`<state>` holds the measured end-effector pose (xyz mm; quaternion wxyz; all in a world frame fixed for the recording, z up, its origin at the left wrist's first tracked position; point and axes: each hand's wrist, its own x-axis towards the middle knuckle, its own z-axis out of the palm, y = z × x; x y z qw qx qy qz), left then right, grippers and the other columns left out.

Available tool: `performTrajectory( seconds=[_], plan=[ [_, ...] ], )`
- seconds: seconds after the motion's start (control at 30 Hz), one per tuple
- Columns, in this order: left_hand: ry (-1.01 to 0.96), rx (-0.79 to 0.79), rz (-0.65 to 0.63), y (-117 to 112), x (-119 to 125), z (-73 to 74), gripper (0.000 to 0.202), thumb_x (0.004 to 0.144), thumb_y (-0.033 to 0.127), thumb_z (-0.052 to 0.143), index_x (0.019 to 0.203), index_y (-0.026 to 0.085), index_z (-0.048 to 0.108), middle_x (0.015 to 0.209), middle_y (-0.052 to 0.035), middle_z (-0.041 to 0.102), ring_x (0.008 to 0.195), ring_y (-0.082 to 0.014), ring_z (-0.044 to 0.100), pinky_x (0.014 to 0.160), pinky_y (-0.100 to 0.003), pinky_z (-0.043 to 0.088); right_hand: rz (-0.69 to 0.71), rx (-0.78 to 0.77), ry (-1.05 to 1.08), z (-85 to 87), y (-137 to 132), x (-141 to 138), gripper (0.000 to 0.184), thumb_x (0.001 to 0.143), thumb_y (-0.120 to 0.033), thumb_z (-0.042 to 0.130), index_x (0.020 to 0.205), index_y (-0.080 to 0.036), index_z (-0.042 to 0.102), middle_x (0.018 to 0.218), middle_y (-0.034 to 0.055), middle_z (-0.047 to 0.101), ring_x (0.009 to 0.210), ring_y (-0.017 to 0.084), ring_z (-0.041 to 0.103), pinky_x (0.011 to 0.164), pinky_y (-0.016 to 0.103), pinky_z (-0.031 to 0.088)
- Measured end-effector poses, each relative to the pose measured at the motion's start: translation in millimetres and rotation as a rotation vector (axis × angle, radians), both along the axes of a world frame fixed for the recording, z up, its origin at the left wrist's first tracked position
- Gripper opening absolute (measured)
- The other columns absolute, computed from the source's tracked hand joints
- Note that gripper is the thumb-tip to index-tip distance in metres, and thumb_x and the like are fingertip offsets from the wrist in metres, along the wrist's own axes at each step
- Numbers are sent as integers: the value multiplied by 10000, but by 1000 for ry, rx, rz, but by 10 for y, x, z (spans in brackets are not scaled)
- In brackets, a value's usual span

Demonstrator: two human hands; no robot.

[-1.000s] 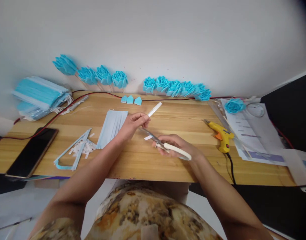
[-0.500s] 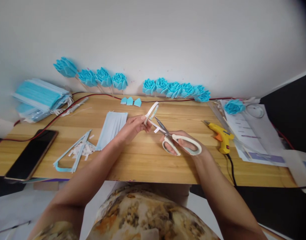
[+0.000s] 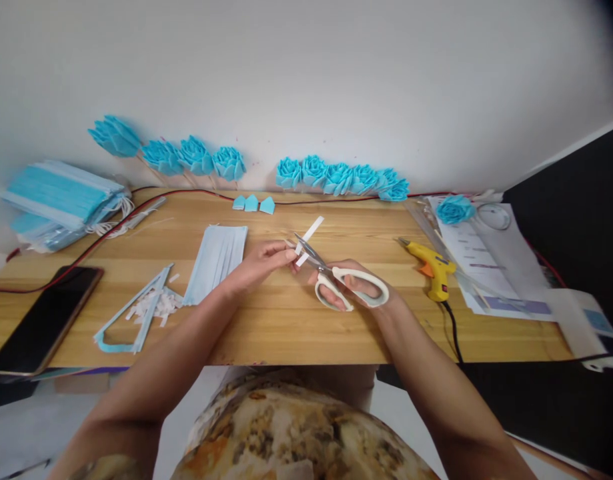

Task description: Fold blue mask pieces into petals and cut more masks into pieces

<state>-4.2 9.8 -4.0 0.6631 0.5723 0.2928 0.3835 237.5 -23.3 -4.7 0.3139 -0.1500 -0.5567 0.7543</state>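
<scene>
small craft spot, home corner or little workshop, cannot tell which. wooden table point(image 3: 281, 337) up against a plain pale wall point(image 3: 306, 80). craft signs: blue flowers point(image 3: 338, 179) lined up along the wall, yellow glue gun point(image 3: 439, 270) with black cord, white-handled scissors point(image 3: 327, 272), heap of white scraps point(image 3: 159, 303), small cut blue pieces point(image 3: 251, 203) near the back edge, stacked face masks point(image 3: 61, 193) at left. everyday stuff too: phone point(image 3: 46, 320) at left, papers point(image 3: 506, 247) at right.
</scene>
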Motion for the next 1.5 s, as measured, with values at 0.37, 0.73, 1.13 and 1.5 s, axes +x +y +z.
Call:
performTrajectory(
  seconds=[0.37, 0.73, 1.13, 1.5],
  plan=[
    [45, 47, -24, -5, -10, 32, 414, 835, 571, 728, 803, 161, 772, 801, -70, 724, 800, -188, 654, 801, -323, 501, -11, -54, -3, -52, 3, -19, 571, 887, -627, 622, 1172, -140, 709, 637, -14, 575, 430, 64, 443, 393, 188, 378],
    [27, 25, -19, -8, -10, 36, 419, 838, 570, 729, 830, 155, 786, 787, -73, 722, 790, -187, 655, 791, -317, 500, -28, -121, 44, -17, -20, -58, 512, 900, -571, 641, 1119, -114, 719, 619, -27, 539, 403, 44, 396, 355, 174, 315],
    [81, 63, 7, -12, 0, 128, 342, 884, 490, 693, 860, 153, 744, 738, -33, 656, 703, -138, 576, 712, -271, 460, -79, -239, 24, 54, 7, -36, 546, 833, -612, 706, 1064, -118, 717, 557, -59, 478, 360, 27, 310, 311, 171, 229],
    [95, 35, 483, 68, -2, 94, 367, 827, 521, 698, 778, 158, 726, 649, 8, 565, 584, -98, 485, 574, -235, 387, -137, -159, -159, 140, -93, -82, 627, 767, -591, 786, 1169, -122, 680, 723, -1, 610, 520, 69, 514, 433, 189, 355]
  ],
)
